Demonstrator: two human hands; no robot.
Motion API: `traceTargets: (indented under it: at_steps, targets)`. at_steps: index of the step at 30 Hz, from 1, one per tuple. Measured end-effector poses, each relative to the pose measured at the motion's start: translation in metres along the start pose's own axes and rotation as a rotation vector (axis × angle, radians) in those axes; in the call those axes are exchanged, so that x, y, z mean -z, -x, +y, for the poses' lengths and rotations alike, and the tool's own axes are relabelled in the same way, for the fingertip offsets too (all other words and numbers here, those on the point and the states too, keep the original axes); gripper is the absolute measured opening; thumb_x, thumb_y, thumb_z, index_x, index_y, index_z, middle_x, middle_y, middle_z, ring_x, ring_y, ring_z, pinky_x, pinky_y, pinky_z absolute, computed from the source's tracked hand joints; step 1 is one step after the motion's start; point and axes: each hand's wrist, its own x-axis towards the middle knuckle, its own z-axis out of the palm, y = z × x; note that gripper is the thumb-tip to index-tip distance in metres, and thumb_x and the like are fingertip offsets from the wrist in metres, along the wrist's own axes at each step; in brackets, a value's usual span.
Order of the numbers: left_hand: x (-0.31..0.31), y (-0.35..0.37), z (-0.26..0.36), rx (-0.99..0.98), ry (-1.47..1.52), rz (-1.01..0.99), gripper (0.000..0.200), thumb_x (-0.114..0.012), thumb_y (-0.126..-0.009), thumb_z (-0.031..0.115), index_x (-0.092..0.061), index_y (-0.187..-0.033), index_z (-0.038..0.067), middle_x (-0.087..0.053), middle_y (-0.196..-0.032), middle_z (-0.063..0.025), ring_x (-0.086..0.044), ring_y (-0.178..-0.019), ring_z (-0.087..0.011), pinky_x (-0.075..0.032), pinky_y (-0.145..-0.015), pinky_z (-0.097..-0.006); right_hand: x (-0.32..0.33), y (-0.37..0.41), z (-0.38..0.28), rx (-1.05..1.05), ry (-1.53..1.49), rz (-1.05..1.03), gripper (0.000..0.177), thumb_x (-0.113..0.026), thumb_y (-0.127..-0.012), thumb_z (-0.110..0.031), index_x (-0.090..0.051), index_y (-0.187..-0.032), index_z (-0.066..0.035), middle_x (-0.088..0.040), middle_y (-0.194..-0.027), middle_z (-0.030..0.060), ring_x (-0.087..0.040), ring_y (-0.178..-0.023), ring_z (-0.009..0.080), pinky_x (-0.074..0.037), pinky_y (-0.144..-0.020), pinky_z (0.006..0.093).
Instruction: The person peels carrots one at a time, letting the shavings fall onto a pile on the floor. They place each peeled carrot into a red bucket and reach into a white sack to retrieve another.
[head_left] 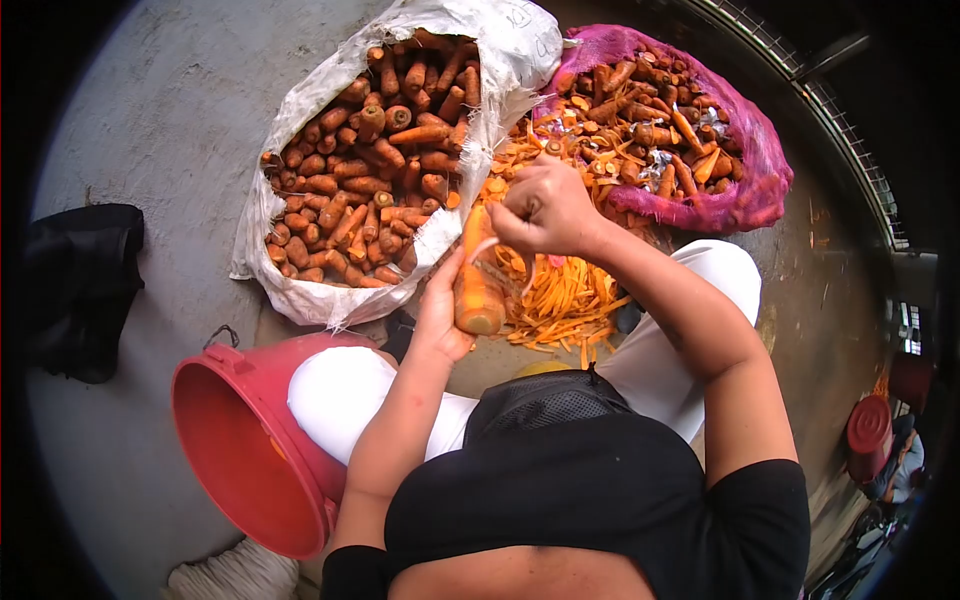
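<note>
A thick carrot (pixel 479 290) lies in my left hand (pixel 440 312), its blunt end toward me; a bright orange band runs along its upper side. My right hand (pixel 548 208) is closed above the carrot's far part, around what looks like a peeler; a pale, curved piece of it (pixel 484 246) shows below the fingers, and the rest is hidden. Beneath and beyond my hands, orange carrot peelings (pixel 565 300) form a heap. Left of them is a white woven sack (pixel 290 120) full of unpeeled carrots (pixel 360 185).
At the back right, a pink mesh sack (pixel 765 175) holds carrots and scraps. A red bucket (pixel 225 450) lies tipped beside my left knee. Black cloth (pixel 85 290) is at the far left. A person (pixel 908 465) and a red container (pixel 869 425) appear at the right edge.
</note>
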Motion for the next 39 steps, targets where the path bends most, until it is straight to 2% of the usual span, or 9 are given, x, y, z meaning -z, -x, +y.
traceTargets:
  at_steps: [4,22,26,29,30,31,32,37,39]
  targets:
    - [-0.002,-0.008,-0.007,0.106,0.013,0.02,0.034,-0.045,-0.098,0.034,-0.053,-0.116,0.007,-0.063,-0.102,-0.0091,-0.065,-0.088,-0.0206,-0.057,-0.076,-0.0364,0.002,0.004,-0.011,0.108,0.035,-0.076,0.034,-0.063,-0.074,-0.019,-0.05,-0.043,-0.013,-0.05,-0.045,-0.0005,-0.047,-0.047,0.0198,-0.034,-0.053,0.0343]
    - [-0.009,-0.001,-0.011,0.077,-0.1,0.028,0.035,-0.037,-0.101,0.031,-0.051,-0.118,0.004,-0.062,-0.106,-0.0106,-0.064,-0.094,-0.0212,-0.054,-0.084,-0.0366,-0.011,0.016,-0.005,0.114,-0.024,-0.121,0.037,-0.06,-0.074,-0.019,-0.044,-0.041,-0.012,-0.047,-0.045,0.0021,-0.046,-0.047,0.0223,-0.033,-0.051,0.0357]
    - [-0.015,0.004,-0.006,0.029,-0.118,0.06,0.035,-0.037,-0.101,0.032,-0.051,-0.118,0.004,-0.063,-0.103,-0.0116,-0.064,-0.089,-0.0211,-0.055,-0.078,-0.0367,-0.014,0.012,-0.007,0.103,-0.08,-0.093,0.032,-0.06,-0.075,-0.026,-0.062,-0.046,-0.012,-0.053,-0.046,0.0071,-0.051,-0.044,0.0266,-0.042,-0.049,0.0373]
    - [-0.009,0.008,-0.005,0.053,-0.153,-0.037,0.038,-0.038,-0.1,0.036,-0.051,-0.118,0.005,-0.063,-0.098,-0.0129,-0.065,-0.08,-0.0223,-0.057,-0.066,-0.0369,-0.015,0.01,0.013,-0.014,-0.02,-0.08,0.034,-0.059,-0.075,-0.022,-0.054,-0.043,-0.012,-0.049,-0.045,0.0033,-0.05,-0.046,0.0225,-0.04,-0.049,0.0362]
    - [-0.006,0.017,-0.006,0.095,-0.186,-0.097,0.039,-0.039,-0.1,0.037,-0.051,-0.118,0.005,-0.063,-0.096,-0.0133,-0.065,-0.077,-0.0228,-0.057,-0.062,-0.0368,-0.005,0.005,0.024,-0.11,0.025,-0.149,0.031,-0.059,-0.075,-0.024,-0.06,-0.046,-0.012,-0.049,-0.044,0.0035,-0.051,-0.045,0.0231,-0.043,-0.051,0.0356]
    - [-0.005,0.023,-0.006,0.14,-0.22,-0.158,0.04,-0.039,-0.099,0.039,-0.051,-0.117,0.005,-0.063,-0.094,-0.0137,-0.065,-0.073,-0.0232,-0.057,-0.058,-0.0367,-0.005,0.004,0.034,-0.015,0.094,-0.047,0.029,-0.059,-0.075,-0.024,-0.063,-0.049,-0.013,-0.049,-0.042,0.003,-0.05,-0.04,0.0216,-0.043,-0.048,0.0345]
    - [-0.009,0.024,-0.011,0.098,-0.247,-0.087,0.041,-0.04,-0.099,0.041,-0.05,-0.117,0.006,-0.063,-0.091,-0.0143,-0.065,-0.067,-0.024,-0.055,-0.052,-0.035,-0.006,0.006,0.04,-0.018,0.117,-0.021,0.03,-0.058,-0.076,-0.026,-0.065,-0.05,-0.013,-0.05,-0.042,0.0036,-0.05,-0.039,0.0212,-0.043,-0.046,0.0339]
    - [-0.007,0.03,-0.009,0.092,-0.321,-0.083,0.042,-0.039,-0.099,0.04,-0.051,-0.114,0.002,-0.062,-0.086,-0.0135,-0.064,-0.064,-0.0214,-0.055,-0.054,-0.0327,0.002,0.003,0.054,-0.327,0.113,-0.109,0.037,-0.054,-0.08,-0.034,-0.068,-0.051,-0.014,-0.053,-0.043,0.0068,-0.053,-0.039,0.0223,-0.043,-0.043,0.0336]
    - [-0.011,0.036,-0.007,0.096,-0.331,-0.121,0.043,-0.038,-0.1,0.04,-0.052,-0.113,0.001,-0.062,-0.084,-0.0134,-0.064,-0.064,-0.0203,-0.055,-0.053,-0.0318,0.005,0.001,0.071,-0.391,0.29,-0.049,0.039,-0.054,-0.08,-0.036,-0.067,-0.051,-0.013,-0.054,-0.043,0.0063,-0.054,-0.04,0.0225,-0.045,-0.048,0.0336]
